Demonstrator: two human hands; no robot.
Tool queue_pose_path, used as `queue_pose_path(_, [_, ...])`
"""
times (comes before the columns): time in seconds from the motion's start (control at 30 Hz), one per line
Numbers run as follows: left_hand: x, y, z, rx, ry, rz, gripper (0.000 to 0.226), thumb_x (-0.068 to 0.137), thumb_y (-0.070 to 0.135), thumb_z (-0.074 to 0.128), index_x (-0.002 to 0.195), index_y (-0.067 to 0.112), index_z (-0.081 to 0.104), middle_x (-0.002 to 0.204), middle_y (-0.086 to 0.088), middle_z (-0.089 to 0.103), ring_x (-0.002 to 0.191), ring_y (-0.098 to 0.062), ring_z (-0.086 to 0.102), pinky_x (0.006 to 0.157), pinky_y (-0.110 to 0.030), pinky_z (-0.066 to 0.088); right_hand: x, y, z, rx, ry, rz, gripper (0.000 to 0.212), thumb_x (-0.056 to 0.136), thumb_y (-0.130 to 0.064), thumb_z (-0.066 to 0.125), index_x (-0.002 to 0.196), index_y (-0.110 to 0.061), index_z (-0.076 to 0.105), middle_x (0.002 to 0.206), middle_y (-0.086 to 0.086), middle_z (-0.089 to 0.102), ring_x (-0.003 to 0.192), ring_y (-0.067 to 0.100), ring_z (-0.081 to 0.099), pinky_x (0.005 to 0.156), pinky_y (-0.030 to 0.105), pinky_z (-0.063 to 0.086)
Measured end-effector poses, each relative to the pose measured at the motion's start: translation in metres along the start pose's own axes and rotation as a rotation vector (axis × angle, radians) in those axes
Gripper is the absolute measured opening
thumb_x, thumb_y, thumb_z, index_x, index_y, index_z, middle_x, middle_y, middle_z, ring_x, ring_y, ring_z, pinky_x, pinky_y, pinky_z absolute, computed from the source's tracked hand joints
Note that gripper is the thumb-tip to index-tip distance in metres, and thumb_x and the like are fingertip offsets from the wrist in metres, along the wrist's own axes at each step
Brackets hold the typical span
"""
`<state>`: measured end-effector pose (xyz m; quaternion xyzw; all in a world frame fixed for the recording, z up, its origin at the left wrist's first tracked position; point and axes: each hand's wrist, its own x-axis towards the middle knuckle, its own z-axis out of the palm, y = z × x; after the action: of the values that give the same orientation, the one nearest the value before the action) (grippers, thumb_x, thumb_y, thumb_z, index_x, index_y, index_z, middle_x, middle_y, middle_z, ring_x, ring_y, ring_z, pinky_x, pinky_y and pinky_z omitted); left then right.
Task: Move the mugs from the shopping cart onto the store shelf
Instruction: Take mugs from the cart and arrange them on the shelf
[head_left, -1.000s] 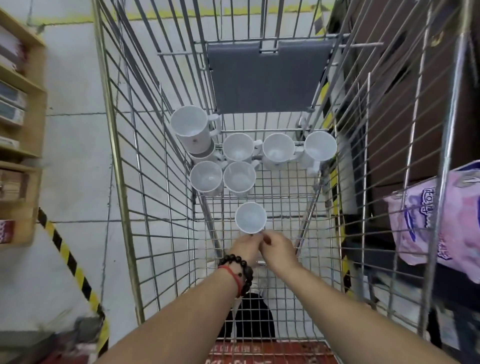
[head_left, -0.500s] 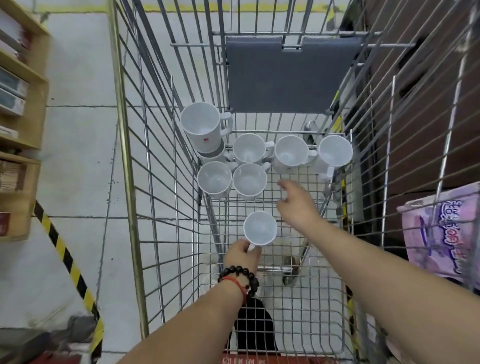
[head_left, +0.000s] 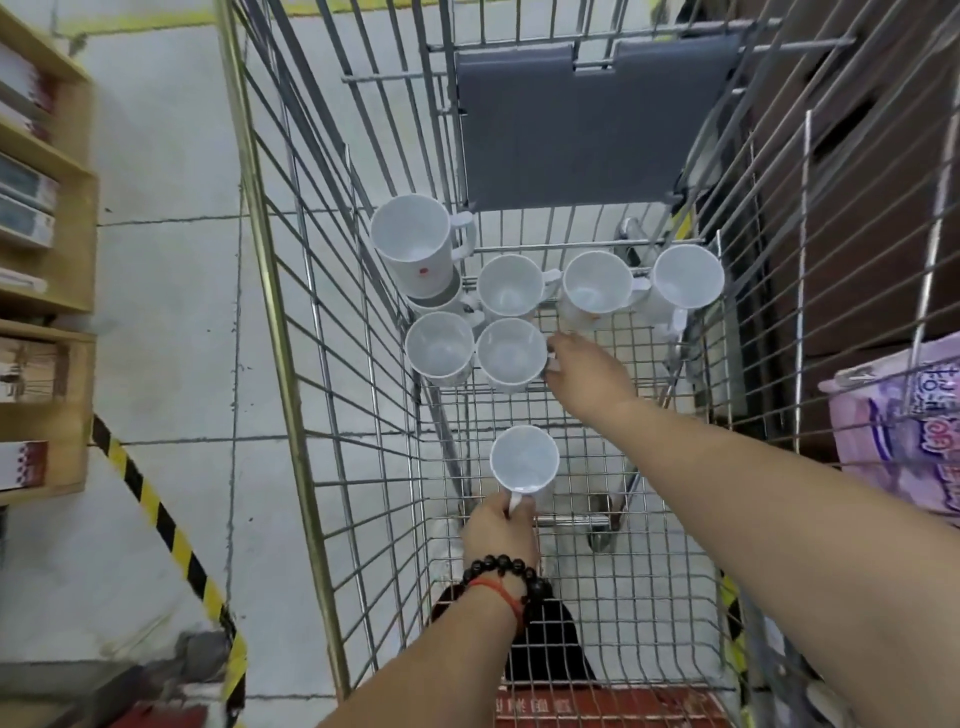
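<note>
Several white mugs stand in the wire shopping cart (head_left: 322, 467). My left hand (head_left: 498, 535) grips the handle of the nearest mug (head_left: 524, 460), which stands apart from the others. My right hand (head_left: 582, 374) reaches to a second mug (head_left: 511, 353) in the group farther in, fingers at its handle side; the handle is hidden by the hand. Other mugs sit behind it: one on the left (head_left: 440, 349), one stacked on another at the back left (head_left: 410, 241), three along the back (head_left: 597, 283). The wooden store shelf (head_left: 72, 270) is at the far left.
A grey fold-down seat panel (head_left: 571, 124) closes the far end of the cart. Pink packages (head_left: 904, 441) lie outside the cart on the right. Yellow-black floor tape (head_left: 166, 525) runs between cart and shelf. Boxes fill the shelf compartments.
My right hand left the near mug and moved forward and left to the second mug in the group. My left hand kept its hold on the near mug's handle.
</note>
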<state>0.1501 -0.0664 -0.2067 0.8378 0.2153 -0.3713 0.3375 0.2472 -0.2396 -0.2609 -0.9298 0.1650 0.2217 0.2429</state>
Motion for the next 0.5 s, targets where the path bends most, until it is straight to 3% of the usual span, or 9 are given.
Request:
queue_pose_path(0.1, [-0.007,0.001,-0.013,-0.035,0.027,0.018,0.024,0.094,0.032,0.054,0.081,0.017,0.067,0.069,0.002,0.062,0.064,-0.013,0.056,0.052,-0.02,0.039,-0.02,0.005,0.0,0.169,0.018,0.11,0.026,0.092,-0.036,0.053,0.11,-0.018,0.061,0.107,0.007,0.061,0.097,0.03,0.059,0.076,0.038,0.05])
queue_pose_path(0.2, [-0.022,0.009,-0.028,-0.022,0.064,0.06,0.023,0.095,0.034,0.05,0.09,0.018,0.066,0.082,-0.002,0.067,0.075,-0.019,0.061,0.063,-0.027,0.048,-0.061,0.008,-0.007,0.369,0.117,0.276,0.029,0.091,-0.038,0.055,0.113,-0.021,0.064,0.107,0.004,0.064,0.094,0.027,0.059,0.074,0.037,0.048])
queue_pose_path(0.3, [-0.051,0.031,-0.046,-0.061,0.109,0.124,0.02,0.098,0.027,0.048,0.097,0.016,0.064,0.087,0.0,0.063,0.073,-0.011,0.056,0.059,-0.022,0.039,-0.117,0.005,-0.025,0.485,0.223,0.367,0.027,0.093,-0.033,0.054,0.115,-0.021,0.064,0.102,0.0,0.064,0.091,0.024,0.058,0.074,0.036,0.047])
queue_pose_path(0.37, [-0.075,0.049,-0.059,-0.089,0.108,0.186,0.019,0.098,0.025,0.047,0.101,0.016,0.064,0.09,0.002,0.06,0.082,-0.017,0.055,0.063,-0.022,0.037,-0.156,-0.001,-0.045,0.6,0.301,0.388,0.025,0.093,-0.029,0.055,0.115,-0.02,0.065,0.092,-0.003,0.062,0.085,0.021,0.057,0.071,0.033,0.044])
queue_pose_path(0.5, [-0.132,0.088,-0.088,-0.068,0.017,0.414,0.014,0.098,0.026,0.051,0.096,0.021,0.063,0.084,0.012,0.057,0.084,-0.011,0.052,0.059,-0.012,0.033,-0.224,-0.014,-0.103,0.743,0.491,0.403,0.016,0.093,-0.034,0.059,0.096,-0.02,0.065,0.078,-0.003,0.063,0.075,0.02,0.058,0.062,0.035,0.041])
